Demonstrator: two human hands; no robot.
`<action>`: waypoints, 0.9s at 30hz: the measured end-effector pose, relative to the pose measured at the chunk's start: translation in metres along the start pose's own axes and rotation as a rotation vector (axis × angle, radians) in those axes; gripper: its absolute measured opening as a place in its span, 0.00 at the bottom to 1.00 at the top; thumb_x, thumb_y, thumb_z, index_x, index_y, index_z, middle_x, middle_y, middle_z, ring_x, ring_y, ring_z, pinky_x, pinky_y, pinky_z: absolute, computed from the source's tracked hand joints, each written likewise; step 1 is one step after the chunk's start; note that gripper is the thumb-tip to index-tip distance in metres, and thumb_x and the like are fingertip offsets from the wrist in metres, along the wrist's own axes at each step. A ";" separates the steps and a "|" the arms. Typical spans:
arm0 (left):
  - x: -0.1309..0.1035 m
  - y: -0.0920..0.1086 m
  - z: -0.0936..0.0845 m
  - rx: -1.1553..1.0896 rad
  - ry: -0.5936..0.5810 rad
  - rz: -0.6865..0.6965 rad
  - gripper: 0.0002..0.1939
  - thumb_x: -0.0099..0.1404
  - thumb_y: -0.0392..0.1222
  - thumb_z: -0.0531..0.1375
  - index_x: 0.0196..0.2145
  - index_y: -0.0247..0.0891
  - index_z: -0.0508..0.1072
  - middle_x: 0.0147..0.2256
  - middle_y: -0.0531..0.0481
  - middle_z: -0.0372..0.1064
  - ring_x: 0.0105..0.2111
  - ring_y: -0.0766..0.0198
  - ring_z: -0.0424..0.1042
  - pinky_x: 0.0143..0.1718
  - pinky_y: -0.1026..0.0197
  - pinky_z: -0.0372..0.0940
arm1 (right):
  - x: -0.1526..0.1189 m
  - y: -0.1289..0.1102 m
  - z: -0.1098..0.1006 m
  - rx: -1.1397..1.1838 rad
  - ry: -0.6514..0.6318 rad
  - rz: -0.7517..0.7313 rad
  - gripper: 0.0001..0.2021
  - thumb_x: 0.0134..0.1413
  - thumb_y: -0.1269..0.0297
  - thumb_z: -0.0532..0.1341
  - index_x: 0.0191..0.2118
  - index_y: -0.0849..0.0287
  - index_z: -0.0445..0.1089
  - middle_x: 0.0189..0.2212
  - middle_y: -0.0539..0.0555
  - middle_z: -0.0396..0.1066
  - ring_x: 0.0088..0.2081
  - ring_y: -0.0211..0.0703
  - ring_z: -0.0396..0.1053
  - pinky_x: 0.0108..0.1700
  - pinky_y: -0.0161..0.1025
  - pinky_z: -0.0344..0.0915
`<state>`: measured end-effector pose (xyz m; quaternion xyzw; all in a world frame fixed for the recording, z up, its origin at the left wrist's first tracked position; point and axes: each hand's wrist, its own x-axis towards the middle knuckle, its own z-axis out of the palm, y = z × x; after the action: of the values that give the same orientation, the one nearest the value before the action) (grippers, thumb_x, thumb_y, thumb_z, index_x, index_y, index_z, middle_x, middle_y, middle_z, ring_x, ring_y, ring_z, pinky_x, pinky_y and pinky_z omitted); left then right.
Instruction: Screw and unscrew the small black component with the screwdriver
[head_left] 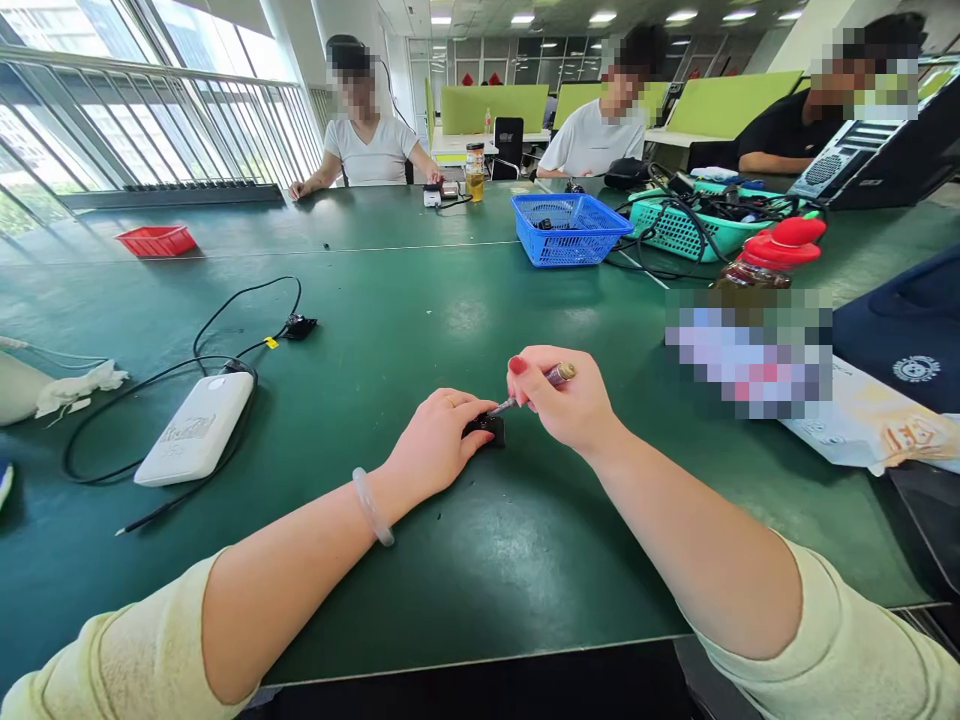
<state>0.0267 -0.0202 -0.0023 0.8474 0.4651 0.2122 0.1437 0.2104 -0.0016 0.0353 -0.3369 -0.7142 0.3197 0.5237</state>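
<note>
The small black piece point(493, 430) lies on the worktop point(360, 350), on the near side of the blue basket point(574, 245) and slightly to its left. The left hand point(436, 440), forearm angled forward and inward, is held low, its grip narrowed about the piece between thumb and fingers. The right hand point(574, 400), raised on the basket's near side, has its grip closed round a slim tool point(561, 374), slanted tip-down toward the piece; tip contact cannot be told.

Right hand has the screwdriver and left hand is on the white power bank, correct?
Not quite: the head view shows the left hand on the small black part, not the white power bank. The right hand does have the screwdriver.
</note>
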 end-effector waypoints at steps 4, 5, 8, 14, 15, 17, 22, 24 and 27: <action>0.000 -0.002 0.002 -0.045 -0.003 -0.006 0.14 0.69 0.39 0.61 0.51 0.42 0.77 0.48 0.46 0.76 0.51 0.53 0.71 0.57 0.48 0.67 | -0.005 0.002 0.000 -0.039 0.004 -0.033 0.33 0.60 0.36 0.57 0.15 0.57 0.60 0.16 0.50 0.63 0.21 0.36 0.60 0.26 0.39 0.57; 0.000 -0.003 0.002 -0.061 -0.002 -0.016 0.14 0.69 0.39 0.61 0.51 0.43 0.77 0.48 0.47 0.76 0.51 0.53 0.71 0.57 0.48 0.67 | -0.006 0.002 0.000 -0.053 0.002 -0.044 0.32 0.61 0.37 0.56 0.15 0.57 0.61 0.16 0.50 0.63 0.22 0.36 0.60 0.26 0.39 0.57; 0.002 -0.008 0.003 -0.099 -0.002 -0.039 0.14 0.67 0.41 0.63 0.50 0.44 0.78 0.48 0.48 0.76 0.52 0.52 0.71 0.57 0.47 0.67 | -0.010 0.001 0.001 -0.079 -0.003 -0.092 0.32 0.63 0.38 0.54 0.15 0.57 0.61 0.17 0.51 0.64 0.22 0.36 0.61 0.27 0.39 0.58; 0.004 -0.012 0.003 -0.129 0.006 0.027 0.10 0.67 0.42 0.63 0.46 0.44 0.79 0.45 0.49 0.78 0.49 0.53 0.72 0.57 0.46 0.65 | -0.012 0.001 0.003 -0.104 -0.001 -0.183 0.32 0.64 0.40 0.54 0.15 0.57 0.59 0.16 0.50 0.61 0.21 0.36 0.59 0.26 0.39 0.56; 0.004 -0.012 0.003 -0.124 0.005 0.023 0.10 0.67 0.43 0.63 0.45 0.44 0.79 0.44 0.49 0.78 0.49 0.53 0.72 0.56 0.46 0.66 | -0.012 0.001 0.004 -0.108 0.003 -0.185 0.31 0.64 0.40 0.55 0.15 0.57 0.59 0.16 0.50 0.62 0.21 0.36 0.59 0.26 0.39 0.56; 0.004 -0.012 0.004 -0.114 0.007 0.010 0.10 0.67 0.44 0.63 0.45 0.44 0.80 0.43 0.49 0.78 0.49 0.52 0.72 0.54 0.47 0.67 | -0.012 0.002 0.006 -0.119 0.012 -0.185 0.31 0.62 0.40 0.56 0.16 0.57 0.59 0.17 0.50 0.62 0.21 0.35 0.58 0.25 0.38 0.56; 0.004 -0.014 0.005 -0.120 0.007 0.027 0.11 0.67 0.44 0.63 0.47 0.44 0.79 0.43 0.48 0.78 0.49 0.53 0.72 0.55 0.46 0.66 | -0.014 0.004 0.011 -0.156 0.078 -0.173 0.28 0.62 0.40 0.57 0.19 0.56 0.61 0.19 0.49 0.63 0.22 0.36 0.59 0.26 0.37 0.57; 0.004 -0.015 0.005 -0.123 -0.002 0.031 0.12 0.67 0.43 0.63 0.47 0.44 0.78 0.44 0.49 0.78 0.50 0.53 0.71 0.57 0.45 0.65 | -0.015 0.004 0.012 -0.171 0.105 -0.150 0.28 0.63 0.40 0.55 0.20 0.56 0.61 0.19 0.49 0.63 0.23 0.36 0.59 0.27 0.37 0.58; 0.004 -0.014 0.005 -0.111 0.004 0.021 0.12 0.67 0.43 0.63 0.47 0.43 0.78 0.45 0.49 0.78 0.51 0.52 0.71 0.57 0.45 0.65 | -0.014 0.005 0.011 -0.156 0.153 -0.093 0.26 0.64 0.39 0.54 0.23 0.55 0.61 0.19 0.48 0.62 0.22 0.35 0.58 0.27 0.36 0.57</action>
<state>0.0210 -0.0097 -0.0115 0.8425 0.4439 0.2411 0.1873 0.2035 -0.0112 0.0210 -0.3666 -0.7097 0.2117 0.5632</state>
